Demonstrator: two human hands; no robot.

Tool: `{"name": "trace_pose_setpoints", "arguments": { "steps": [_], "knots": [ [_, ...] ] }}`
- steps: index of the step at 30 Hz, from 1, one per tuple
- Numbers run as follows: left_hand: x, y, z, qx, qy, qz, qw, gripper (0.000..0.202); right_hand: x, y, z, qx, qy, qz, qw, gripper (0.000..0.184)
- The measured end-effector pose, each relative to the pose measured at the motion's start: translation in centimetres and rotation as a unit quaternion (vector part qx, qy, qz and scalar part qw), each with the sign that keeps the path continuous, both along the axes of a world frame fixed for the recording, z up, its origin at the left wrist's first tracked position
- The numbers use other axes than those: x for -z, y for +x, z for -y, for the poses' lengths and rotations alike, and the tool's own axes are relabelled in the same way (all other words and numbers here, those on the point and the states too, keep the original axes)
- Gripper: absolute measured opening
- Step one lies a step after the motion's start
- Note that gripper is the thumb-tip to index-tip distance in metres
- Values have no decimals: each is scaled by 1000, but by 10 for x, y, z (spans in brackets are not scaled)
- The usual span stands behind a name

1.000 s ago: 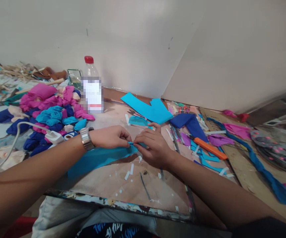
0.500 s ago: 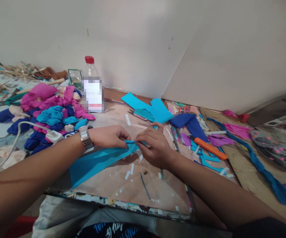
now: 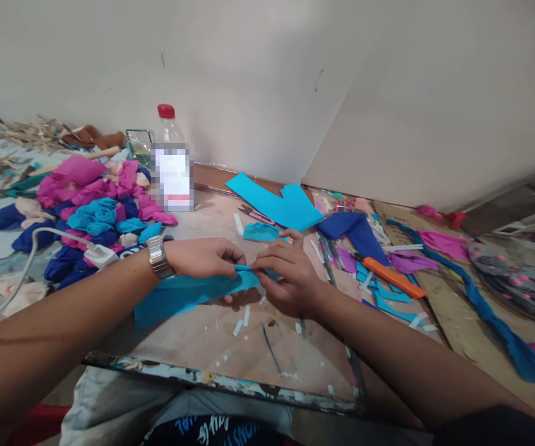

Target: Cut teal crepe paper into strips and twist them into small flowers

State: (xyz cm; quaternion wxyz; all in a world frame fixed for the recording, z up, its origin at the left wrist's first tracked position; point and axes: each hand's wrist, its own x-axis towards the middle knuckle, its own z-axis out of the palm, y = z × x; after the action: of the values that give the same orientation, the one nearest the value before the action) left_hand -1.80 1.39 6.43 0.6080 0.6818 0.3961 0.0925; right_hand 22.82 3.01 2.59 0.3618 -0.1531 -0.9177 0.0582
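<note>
The left hand (image 3: 207, 257) and right hand (image 3: 288, 272) pinch the blue strip (image 3: 169, 300) by its right end. Its length runs near-left (the left hand lies closer to the loose end).

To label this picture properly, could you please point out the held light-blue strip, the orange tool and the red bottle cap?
Light-blue strip (image 3: 191, 293): head view, on its broad hanging part.
Orange tool (image 3: 392, 277): head view, middle of its body.
Red bottle cap (image 3: 166, 112): head view, its side.

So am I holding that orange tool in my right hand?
No, the orange tool lies off to the right, while your right hand pinches the bright blue strip.
</note>
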Motion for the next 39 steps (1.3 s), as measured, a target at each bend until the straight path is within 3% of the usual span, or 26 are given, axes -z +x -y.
{"name": "trace_pose_setpoints", "arguments": {
  "steps": [5, 11, 13, 17, 20, 32, 39],
  "knots": [
    [3, 1, 1, 1, 41, 11, 999, 31, 1, 2, -1, 9, 2, 15, 1000, 14],
    [5, -1, 0, 37, -36, 26, 998, 27, 1, 1, -1, -4, 6, 0, 1000, 18],
    [5, 0, 0, 41, 5, 11, 999, 28, 1, 0, -1, -6, 7, -4, 1000, 18],
    [2, 4, 2, 44, 171, -47, 983, 35, 1, -2, 0, 16, -11, -6, 1000, 11],
    [1, 8, 5, 39, 230, -71, 970, 38, 0, -4, 1, 26, -24, -11, 999, 6],
    [0, 14, 12, 27, 315, -116, 942, 35, 1, -4, 0, 46, -65, -9, 997, 6],
    [-4, 14, 12, 32, 315, -135, 939, 32, 3, -3, -2, 65, -65, -25, 995, 5]
  ]
}}
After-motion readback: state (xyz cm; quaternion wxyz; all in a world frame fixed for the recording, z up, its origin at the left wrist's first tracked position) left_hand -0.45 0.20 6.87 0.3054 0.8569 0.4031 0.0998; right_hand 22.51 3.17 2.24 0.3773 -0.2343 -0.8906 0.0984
